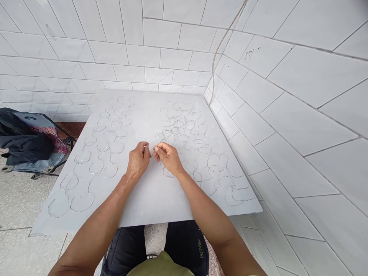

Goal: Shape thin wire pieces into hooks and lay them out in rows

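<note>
My left hand (139, 158) and my right hand (168, 156) are close together over the middle of a pale grey board, fingertips a small gap apart. Each is closed in a pinch. A thin bent wire (141, 138) curves out above the left fingers and seems to be held there. Whatever the right fingers pinch is too small to make out. Wavy, hook-shaped wires lie in rows on the left side of the board, among them a wire loop (82, 211). More wires (184, 126) lie overlapping in a loose tangle on the right side, partly behind my right hand and forearm.
The board (152, 203) reaches over my lap at its near edge. White tiled walls (178, 34) stand behind it and to its right. A cable (214, 61) hangs down the corner. At the left a folding chair (54, 159) holds dark cloth (25, 143).
</note>
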The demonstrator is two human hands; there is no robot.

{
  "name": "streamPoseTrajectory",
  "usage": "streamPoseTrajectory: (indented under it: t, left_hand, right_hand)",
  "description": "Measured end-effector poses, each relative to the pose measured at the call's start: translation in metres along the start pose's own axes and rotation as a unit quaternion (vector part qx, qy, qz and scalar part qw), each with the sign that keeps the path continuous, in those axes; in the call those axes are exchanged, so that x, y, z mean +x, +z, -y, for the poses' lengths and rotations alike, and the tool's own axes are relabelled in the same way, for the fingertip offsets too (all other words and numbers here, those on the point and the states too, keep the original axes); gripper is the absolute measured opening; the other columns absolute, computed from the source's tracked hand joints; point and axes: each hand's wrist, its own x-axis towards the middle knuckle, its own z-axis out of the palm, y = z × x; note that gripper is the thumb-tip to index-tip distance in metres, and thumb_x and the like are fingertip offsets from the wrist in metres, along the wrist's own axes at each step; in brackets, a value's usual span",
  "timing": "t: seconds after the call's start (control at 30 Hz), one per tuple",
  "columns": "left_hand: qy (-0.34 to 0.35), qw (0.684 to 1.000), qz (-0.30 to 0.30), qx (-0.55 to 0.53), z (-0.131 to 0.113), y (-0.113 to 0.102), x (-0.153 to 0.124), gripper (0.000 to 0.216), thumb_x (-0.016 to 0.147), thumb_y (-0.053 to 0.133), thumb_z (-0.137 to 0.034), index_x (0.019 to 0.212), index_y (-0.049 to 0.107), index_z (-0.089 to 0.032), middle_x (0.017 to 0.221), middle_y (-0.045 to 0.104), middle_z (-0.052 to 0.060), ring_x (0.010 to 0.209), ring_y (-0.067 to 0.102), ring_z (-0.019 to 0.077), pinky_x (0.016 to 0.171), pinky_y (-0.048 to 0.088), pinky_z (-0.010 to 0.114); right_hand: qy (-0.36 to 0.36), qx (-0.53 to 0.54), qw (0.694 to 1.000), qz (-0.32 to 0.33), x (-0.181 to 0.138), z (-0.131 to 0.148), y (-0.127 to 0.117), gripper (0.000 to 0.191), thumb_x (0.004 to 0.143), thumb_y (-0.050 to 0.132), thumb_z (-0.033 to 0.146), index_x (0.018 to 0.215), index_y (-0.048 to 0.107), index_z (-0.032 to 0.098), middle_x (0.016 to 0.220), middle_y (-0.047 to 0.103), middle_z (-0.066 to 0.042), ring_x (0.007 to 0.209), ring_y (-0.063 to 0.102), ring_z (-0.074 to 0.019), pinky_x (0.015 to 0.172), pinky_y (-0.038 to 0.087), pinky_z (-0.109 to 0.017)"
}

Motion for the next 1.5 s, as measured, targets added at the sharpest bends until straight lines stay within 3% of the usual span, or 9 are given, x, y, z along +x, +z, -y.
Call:
streamPoseTrajectory:
  t: [0.23, 0.37, 0.5, 0.7, 0.93, 1.07, 1.27, 1.4, 1.5]
  left_hand:
    - [0.001, 1.0, 0.002, -0.02, -0.001, 0.001, -0.002, 0.016, 0.1, 0.047, -0.031, 0.096, 0.061, -0.023, 0.066, 0.067, 0.0, 0.06, 0.063, 0.0171, 0.06, 0.046, 0.029]
    - [-0.048, 0.988, 0.025, -0.145, -0.011, -0.003, -0.001, 0.018, 0.099, 0.053, -0.038, 0.094, 0.061, -0.023, 0.066, 0.066, 0.0, 0.053, 0.058, 0.0154, 0.052, 0.046, 0.028]
    - [-0.071, 0.93, 0.098, -0.348, -0.021, -0.013, 0.004, 0.02, 0.098, 0.061, -0.041, 0.095, 0.062, -0.022, 0.067, 0.062, -0.001, 0.052, 0.053, 0.0134, 0.049, 0.045, 0.027]
    - [-0.098, 0.803, 0.258, -0.528, -0.022, -0.019, 0.003, 0.019, 0.094, 0.071, -0.036, 0.092, 0.064, -0.018, 0.06, 0.055, -0.002, 0.05, 0.047, 0.0099, 0.047, 0.04, 0.021]
    - [-0.122, 0.742, 0.296, -0.589, -0.02, -0.018, -0.001, 0.011, 0.091, 0.073, -0.024, 0.088, 0.067, -0.015, 0.055, 0.051, -0.003, 0.047, 0.041, 0.0086, 0.04, 0.037, 0.017]
    - [-0.148, 0.755, 0.289, -0.569, -0.017, -0.021, 0.005, 0.016, 0.092, 0.071, -0.029, 0.091, 0.07, -0.013, 0.06, 0.056, 0.001, 0.051, 0.048, 0.0104, 0.043, 0.041, 0.02]
    - [-0.156, 0.826, 0.185, -0.509, -0.018, -0.021, 0.013, 0.054, 0.096, 0.059, -0.059, 0.107, 0.076, -0.01, 0.104, 0.071, 0.017, 0.082, 0.066, 0.0203, 0.063, 0.054, 0.03]
    - [-0.113, 0.88, 0.082, -0.454, -0.021, -0.018, 0.01, 0.034, 0.089, 0.075, -0.048, 0.092, 0.077, -0.014, 0.094, 0.066, 0.008, 0.071, 0.058, 0.0115, 0.053, 0.043, 0.022]
    - [-0.114, 0.885, 0.076, -0.445, -0.02, -0.02, 0.01, 0.027, 0.088, 0.079, -0.042, 0.092, 0.077, -0.016, 0.083, 0.059, 0.002, 0.058, 0.047, 0.0065, 0.045, 0.032, 0.02]
  right_hand:
    - [0.001, 0.0, 1.0, 0.009, 0.0, 0.003, -0.002, 0.027, 0.095, 0.064, 0.048, 0.086, 0.069, 0.023, 0.08, 0.068, -0.003, 0.068, 0.061, -0.0153, 0.062, 0.052, -0.03]
    - [-0.014, 0.009, 1.0, 0.004, -0.002, 0.005, -0.003, 0.035, 0.097, 0.062, 0.055, 0.088, 0.071, 0.022, 0.081, 0.068, -0.004, 0.071, 0.062, -0.0163, 0.064, 0.052, -0.03]
    - [-0.047, 0.018, 0.998, -0.043, -0.002, 0.007, -0.005, 0.043, 0.102, 0.051, 0.06, 0.098, 0.073, 0.022, 0.092, 0.07, -0.008, 0.083, 0.065, -0.0202, 0.066, 0.053, -0.032]
    - [-0.126, -0.047, 0.99, -0.046, 0.0, 0.014, -0.013, 0.045, 0.098, 0.064, 0.046, 0.14, 0.06, 0.03, 0.149, 0.059, -0.007, 0.138, 0.053, -0.0244, 0.108, 0.05, -0.041]
    - [-0.079, 0.014, 0.997, -0.006, 0.004, 0.011, -0.014, 0.026, 0.099, 0.065, 0.042, 0.113, 0.075, 0.023, 0.098, 0.076, -0.004, 0.097, 0.071, -0.0181, 0.095, 0.055, -0.036]
    - [-0.079, 0.011, 0.995, -0.052, 0.006, 0.014, -0.019, 0.023, 0.096, 0.066, 0.04, 0.101, 0.079, 0.022, 0.077, 0.069, -0.001, 0.073, 0.064, -0.0141, 0.078, 0.055, -0.031]
    - [-0.079, -0.015, 0.989, -0.121, 0.009, 0.014, -0.029, 0.022, 0.095, 0.065, 0.036, 0.101, 0.08, 0.021, 0.074, 0.067, -0.001, 0.068, 0.059, -0.0138, 0.069, 0.052, -0.029]
    - [-0.057, -0.046, 0.988, -0.14, 0.012, 0.01, -0.031, 0.019, 0.093, 0.064, 0.034, 0.095, 0.08, 0.023, 0.071, 0.063, 0.0, 0.066, 0.057, -0.0141, 0.061, 0.048, -0.027]
    - [-0.037, -0.01, 0.991, -0.125, 0.013, 0.01, -0.033, 0.017, 0.091, 0.066, 0.034, 0.092, 0.078, 0.022, 0.071, 0.063, 0.0, 0.066, 0.057, -0.014, 0.062, 0.049, -0.027]
